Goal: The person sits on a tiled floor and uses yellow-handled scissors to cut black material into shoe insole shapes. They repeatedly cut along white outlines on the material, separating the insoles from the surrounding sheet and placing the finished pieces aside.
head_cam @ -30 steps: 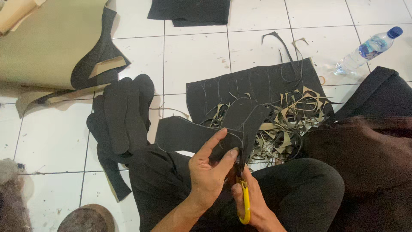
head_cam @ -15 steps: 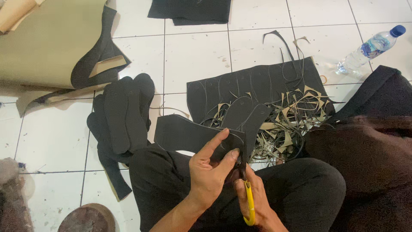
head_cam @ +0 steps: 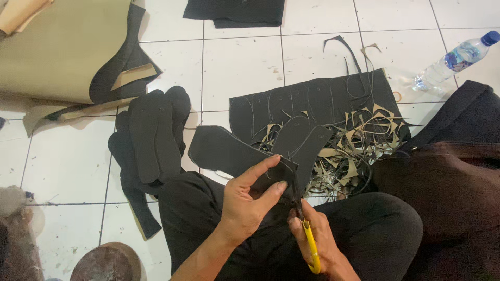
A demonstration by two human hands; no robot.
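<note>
Gripping black sheet (head_cam: 234, 153) edge: left hand (head_cam: 250, 200) | scissors (head_cam: 308, 240): right hand (head_cam: 317, 237)

Seated on white tiles, the person pinches a black sole piece (head_cam: 234, 153) in the left hand (head_cam: 250, 200) while the right hand (head_cam: 317, 239) grips yellow scissors (head_cam: 311, 244) at five o'clock, cut soles (head_cam: 153, 138) stacked at nine, scraps (head_cam: 359, 145) at two.

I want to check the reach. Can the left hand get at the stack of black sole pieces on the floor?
Probably yes. The stack of black sole pieces lies close beside the left hand with nothing between them, but that hand now grips a black sole-shaped piece.
</note>
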